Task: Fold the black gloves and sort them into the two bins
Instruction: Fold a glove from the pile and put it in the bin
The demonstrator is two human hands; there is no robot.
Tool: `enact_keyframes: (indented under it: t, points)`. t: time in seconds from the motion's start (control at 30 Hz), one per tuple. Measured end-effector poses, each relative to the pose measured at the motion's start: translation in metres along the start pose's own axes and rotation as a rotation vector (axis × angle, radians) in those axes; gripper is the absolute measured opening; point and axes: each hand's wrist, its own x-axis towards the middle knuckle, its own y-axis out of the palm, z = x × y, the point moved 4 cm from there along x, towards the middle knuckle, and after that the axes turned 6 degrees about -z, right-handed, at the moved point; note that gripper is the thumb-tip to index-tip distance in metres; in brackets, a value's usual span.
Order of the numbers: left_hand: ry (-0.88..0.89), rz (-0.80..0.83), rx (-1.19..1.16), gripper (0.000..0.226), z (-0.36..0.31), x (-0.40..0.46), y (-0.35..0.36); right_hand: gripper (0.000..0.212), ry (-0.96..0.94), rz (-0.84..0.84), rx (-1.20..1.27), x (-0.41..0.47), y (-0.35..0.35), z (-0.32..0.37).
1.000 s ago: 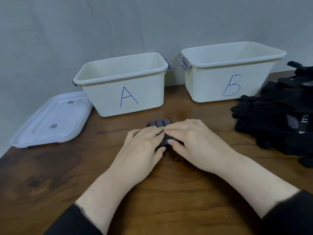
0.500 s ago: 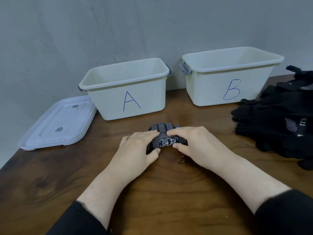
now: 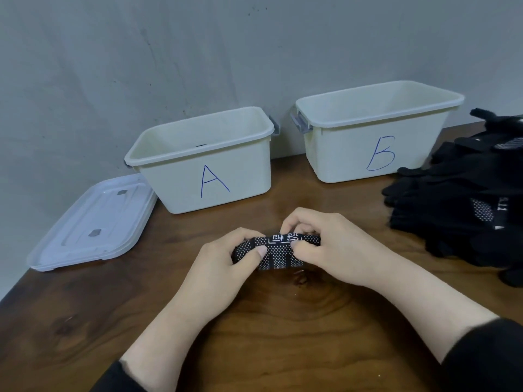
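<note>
A folded black knit glove with white grip dots and a white printed band (image 3: 278,251) sits at the centre of the frame as a compact bundle, just above the wooden tabletop. A heap of loose black knit gloves (image 3: 464,210) lies at the right edge. Two cream plastic bins stand upright in the upper half: the bin marked A (image 3: 226,190) centre-left, the bin marked B (image 3: 339,157) to its right, near each other but apart.

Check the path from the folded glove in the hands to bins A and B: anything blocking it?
Nothing visible blocks it. Both hands, left hand and right hand, hold the folded glove over bare table. Bin A and bin B stand open; their lids lie left.
</note>
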Motion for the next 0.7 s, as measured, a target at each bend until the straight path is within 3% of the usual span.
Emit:
enact_keyframes:
  t: [0.1,0.3,0.47,0.57,0.7]
  points:
    - [-0.037,0.026,-0.071,0.013,-0.002,-0.001,0.005,0.014,0.033,0.007,-0.009,-0.002,0.0,-0.004]
    - [0.013,-0.083,0.056,0.014,0.009,0.004,0.004,0.021,0.009,0.002,-0.188,0.005,0.009,-0.017]
    - [0.07,0.001,0.151,0.015,0.017,0.006,0.004,0.029,0.026,0.064,-0.246,0.007,0.015,-0.018]
    - [0.076,0.079,0.208,0.026,0.021,0.007,0.003,0.032,0.057,0.154,-0.246,0.015,0.011,-0.012]
    - [0.104,0.098,0.217,0.033,0.023,0.007,0.004,0.036,0.136,0.397,-0.288,0.039,0.007,-0.002]
